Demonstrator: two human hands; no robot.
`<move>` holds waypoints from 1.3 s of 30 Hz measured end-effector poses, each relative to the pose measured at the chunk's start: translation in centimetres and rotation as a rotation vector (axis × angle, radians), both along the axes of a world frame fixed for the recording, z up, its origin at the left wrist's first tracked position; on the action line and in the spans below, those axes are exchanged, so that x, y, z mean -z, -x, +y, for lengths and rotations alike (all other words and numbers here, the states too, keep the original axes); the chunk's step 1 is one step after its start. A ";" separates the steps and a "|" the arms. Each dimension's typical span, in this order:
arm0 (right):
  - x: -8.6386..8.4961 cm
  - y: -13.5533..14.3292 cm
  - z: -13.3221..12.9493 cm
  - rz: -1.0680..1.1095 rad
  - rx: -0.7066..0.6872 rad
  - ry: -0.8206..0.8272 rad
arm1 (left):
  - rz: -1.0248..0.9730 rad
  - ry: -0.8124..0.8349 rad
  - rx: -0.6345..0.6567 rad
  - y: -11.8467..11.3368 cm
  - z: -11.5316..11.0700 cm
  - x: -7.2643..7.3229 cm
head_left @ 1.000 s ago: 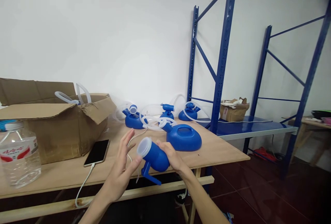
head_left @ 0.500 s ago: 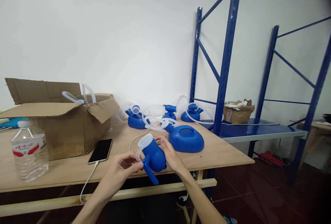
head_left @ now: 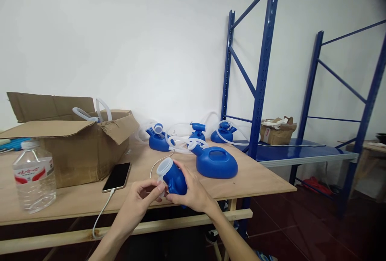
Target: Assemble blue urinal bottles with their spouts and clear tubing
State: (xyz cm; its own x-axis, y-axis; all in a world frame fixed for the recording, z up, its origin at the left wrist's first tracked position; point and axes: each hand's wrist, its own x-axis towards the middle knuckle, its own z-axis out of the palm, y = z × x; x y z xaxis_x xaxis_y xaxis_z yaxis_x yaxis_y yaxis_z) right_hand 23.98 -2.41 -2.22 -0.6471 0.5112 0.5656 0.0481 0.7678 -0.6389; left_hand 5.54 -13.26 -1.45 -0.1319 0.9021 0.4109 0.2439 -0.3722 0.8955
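In my right hand is a blue plastic urinal head, gripped round its body near the table's front edge. Its wide mouth, with a white rim, tilts up and to the left. My left hand pinches a translucent white tab below that rim; the fingertips partly hide it. Just beyond my right hand, a blue urinal bottle with a moulded handle and white-rimmed neck lies on the wooden table, apart from my hands.
Several blue urinals with white tubes stand along the wall. On the left are an open cardboard box, a water bottle and a phone on a white cable. A blue metal rack rises at the right.
The urinal head has been turned in my right hand, its mouth now further left and its blue lever mostly out of sight. My right thumb has come round to the front.
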 end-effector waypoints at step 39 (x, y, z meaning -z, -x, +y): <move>0.7 1.6 -1.3 0.136 -0.027 -0.184 | 0.148 -0.178 -0.113 -0.2 0.7 1.6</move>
